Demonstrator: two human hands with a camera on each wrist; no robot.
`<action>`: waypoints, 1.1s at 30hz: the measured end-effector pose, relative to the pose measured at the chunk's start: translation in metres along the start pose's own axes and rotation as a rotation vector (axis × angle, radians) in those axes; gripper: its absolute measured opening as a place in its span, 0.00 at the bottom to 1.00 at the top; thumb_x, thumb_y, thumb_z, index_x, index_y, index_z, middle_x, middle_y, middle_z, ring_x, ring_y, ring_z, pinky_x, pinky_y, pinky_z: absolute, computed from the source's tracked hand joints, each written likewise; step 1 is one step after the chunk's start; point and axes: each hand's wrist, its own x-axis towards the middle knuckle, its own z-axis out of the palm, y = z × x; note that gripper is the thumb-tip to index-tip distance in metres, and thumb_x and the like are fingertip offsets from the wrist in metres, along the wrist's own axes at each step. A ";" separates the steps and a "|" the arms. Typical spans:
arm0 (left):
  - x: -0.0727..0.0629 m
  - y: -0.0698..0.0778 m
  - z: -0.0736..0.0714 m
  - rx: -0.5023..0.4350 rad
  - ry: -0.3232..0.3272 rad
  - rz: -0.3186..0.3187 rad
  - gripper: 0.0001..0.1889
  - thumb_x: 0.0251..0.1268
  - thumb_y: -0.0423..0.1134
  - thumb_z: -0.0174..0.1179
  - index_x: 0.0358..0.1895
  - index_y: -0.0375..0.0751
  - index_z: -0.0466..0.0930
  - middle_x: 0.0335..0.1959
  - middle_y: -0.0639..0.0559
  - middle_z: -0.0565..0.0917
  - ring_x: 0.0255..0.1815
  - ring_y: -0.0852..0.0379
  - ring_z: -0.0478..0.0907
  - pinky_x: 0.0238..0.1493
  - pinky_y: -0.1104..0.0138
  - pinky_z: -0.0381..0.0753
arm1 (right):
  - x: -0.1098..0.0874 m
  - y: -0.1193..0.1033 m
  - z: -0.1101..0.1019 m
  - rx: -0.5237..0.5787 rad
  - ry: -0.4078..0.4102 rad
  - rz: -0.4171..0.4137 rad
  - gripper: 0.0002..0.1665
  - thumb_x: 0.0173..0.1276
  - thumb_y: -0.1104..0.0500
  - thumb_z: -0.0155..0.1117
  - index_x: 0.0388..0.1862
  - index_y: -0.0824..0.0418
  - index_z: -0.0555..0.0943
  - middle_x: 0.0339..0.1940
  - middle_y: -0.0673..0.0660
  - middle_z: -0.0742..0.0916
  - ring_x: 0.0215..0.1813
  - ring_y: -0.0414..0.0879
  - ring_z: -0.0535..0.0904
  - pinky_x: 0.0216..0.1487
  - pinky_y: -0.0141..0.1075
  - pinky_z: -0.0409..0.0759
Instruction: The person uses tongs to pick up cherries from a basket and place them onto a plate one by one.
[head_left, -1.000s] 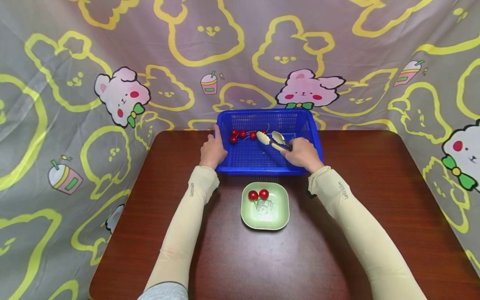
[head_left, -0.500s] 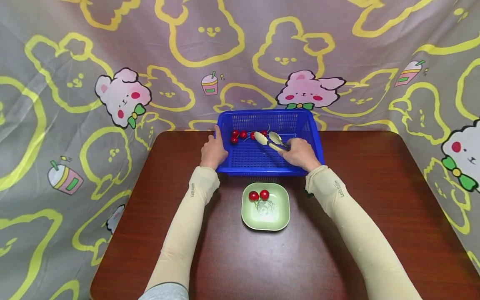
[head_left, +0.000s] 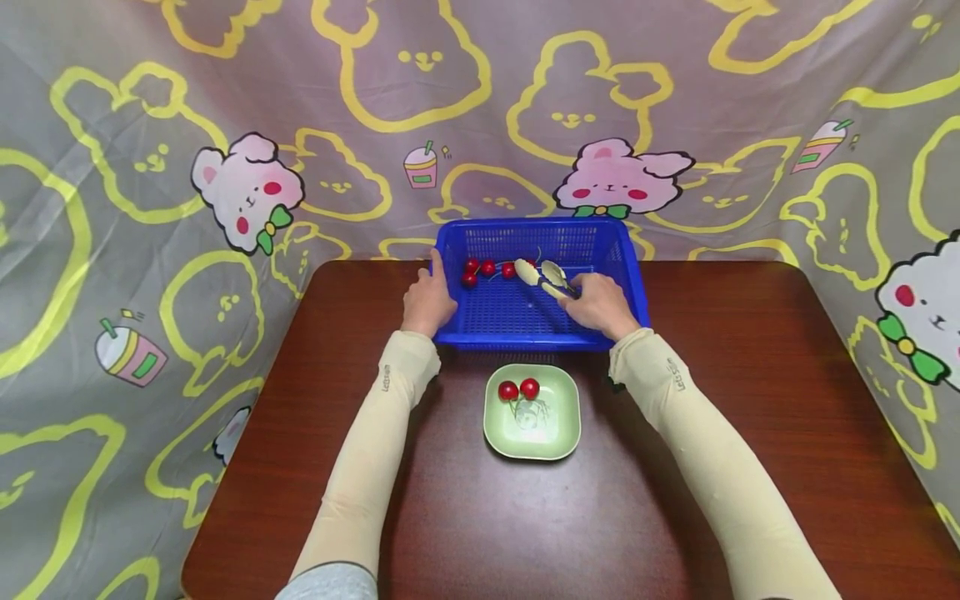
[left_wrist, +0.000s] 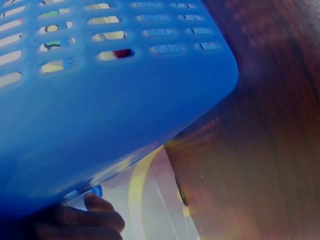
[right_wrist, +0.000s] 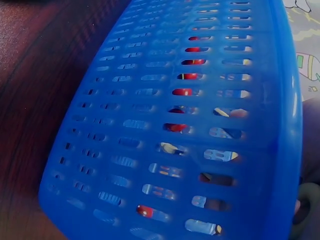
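Observation:
My left hand (head_left: 429, 302) grips the left rim of a blue perforated basket (head_left: 525, 340), one finger lying along the edge; in the left wrist view its fingers (left_wrist: 95, 220) show at the rim. Inside the basket, my right hand (head_left: 602, 307) holds tongs (head_left: 527, 272) with cream scalloped tips spread apart. Several red cherries (head_left: 488, 267) with green stems lie towards the back left. The tongs' left tip partly covers one cherry (head_left: 531, 262). Through the slots in the right wrist view, red cherries (right_wrist: 181, 92) are partly visible.
A square light green dish (head_left: 532, 450) stands in front of the basket. Two cherries (head_left: 508, 390) lie in it, their stems joined. The brown wooden table (head_left: 300, 400) meets a patterned cloth (head_left: 420, 200) close behind the basket.
The tongs' tips shifted slightly left and then back right over the cherries. The right forearm moved a little left. The left hand keeps its hold on the basket.

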 end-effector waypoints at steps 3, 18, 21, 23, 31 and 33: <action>0.000 0.001 -0.001 -0.002 0.009 0.002 0.52 0.66 0.39 0.66 0.85 0.41 0.39 0.66 0.29 0.73 0.45 0.32 0.83 0.53 0.42 0.82 | 0.000 0.000 -0.001 -0.008 0.003 -0.001 0.32 0.72 0.51 0.64 0.65 0.71 0.79 0.62 0.71 0.84 0.63 0.68 0.79 0.65 0.59 0.74; -0.001 0.001 -0.002 0.009 0.003 -0.007 0.52 0.66 0.38 0.65 0.85 0.41 0.39 0.67 0.29 0.73 0.48 0.31 0.83 0.52 0.42 0.82 | 0.000 -0.004 0.002 -0.033 0.006 0.015 0.31 0.72 0.52 0.65 0.67 0.70 0.79 0.61 0.71 0.84 0.61 0.70 0.80 0.62 0.61 0.76; -0.001 0.002 -0.002 0.009 0.004 -0.005 0.52 0.67 0.39 0.65 0.85 0.41 0.39 0.67 0.29 0.73 0.47 0.32 0.83 0.52 0.43 0.83 | -0.001 -0.004 0.002 -0.042 0.004 0.019 0.31 0.72 0.53 0.65 0.67 0.69 0.78 0.62 0.71 0.84 0.60 0.69 0.80 0.61 0.61 0.77; -0.002 0.002 -0.002 0.010 0.004 -0.004 0.52 0.67 0.39 0.65 0.85 0.41 0.39 0.67 0.28 0.73 0.47 0.32 0.83 0.52 0.43 0.83 | -0.001 -0.003 0.002 -0.042 0.002 0.018 0.31 0.72 0.54 0.65 0.68 0.70 0.78 0.62 0.71 0.84 0.59 0.68 0.81 0.60 0.60 0.77; -0.002 0.002 -0.002 0.004 -0.007 -0.009 0.52 0.68 0.39 0.65 0.85 0.41 0.37 0.68 0.28 0.72 0.48 0.32 0.83 0.55 0.42 0.82 | -0.002 -0.001 0.004 -0.051 0.002 0.012 0.30 0.72 0.55 0.64 0.68 0.70 0.78 0.61 0.70 0.84 0.56 0.66 0.81 0.59 0.59 0.77; -0.003 0.002 -0.002 0.001 -0.015 -0.012 0.52 0.68 0.39 0.64 0.85 0.42 0.36 0.69 0.29 0.71 0.49 0.32 0.83 0.56 0.42 0.81 | -0.002 -0.001 0.004 -0.051 0.002 0.010 0.30 0.72 0.56 0.64 0.68 0.70 0.78 0.60 0.70 0.84 0.54 0.65 0.80 0.58 0.59 0.77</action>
